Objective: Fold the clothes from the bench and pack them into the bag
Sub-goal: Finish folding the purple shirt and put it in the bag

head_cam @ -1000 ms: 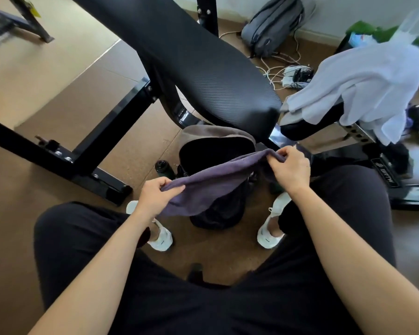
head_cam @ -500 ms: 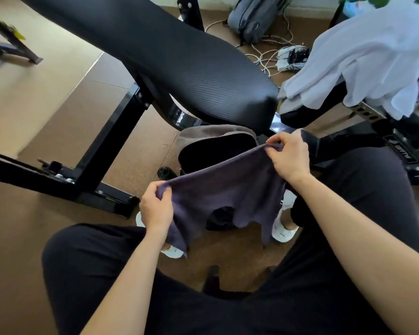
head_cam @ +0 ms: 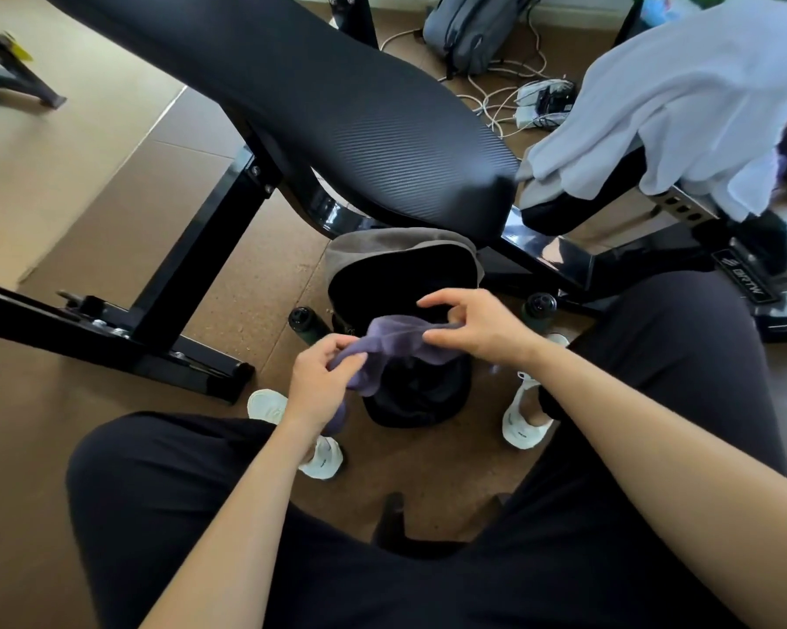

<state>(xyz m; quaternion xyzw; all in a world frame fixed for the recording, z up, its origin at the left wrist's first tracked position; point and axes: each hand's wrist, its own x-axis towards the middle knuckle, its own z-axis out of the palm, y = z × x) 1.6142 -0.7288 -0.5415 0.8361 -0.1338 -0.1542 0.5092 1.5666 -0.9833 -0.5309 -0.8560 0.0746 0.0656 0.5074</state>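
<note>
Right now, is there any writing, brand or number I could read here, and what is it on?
Nothing reads clearly.
Bench frame plate: white lettering, upside down, too blurred to read.
Right shoe: small dark print, too small to read.
Left shoe: the same.

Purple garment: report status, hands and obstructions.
Left hand and right hand both pinch purple garment, bunched over open bag. White shirt draped on bench. Nothing else blocks bag.

two bags point(head_cam: 382, 247) point(head_cam: 468, 29), two bottles point(head_cam: 307, 326) point(head_cam: 539, 308), two shoes point(head_cam: 266, 406) point(head_cam: 523, 422)
</note>
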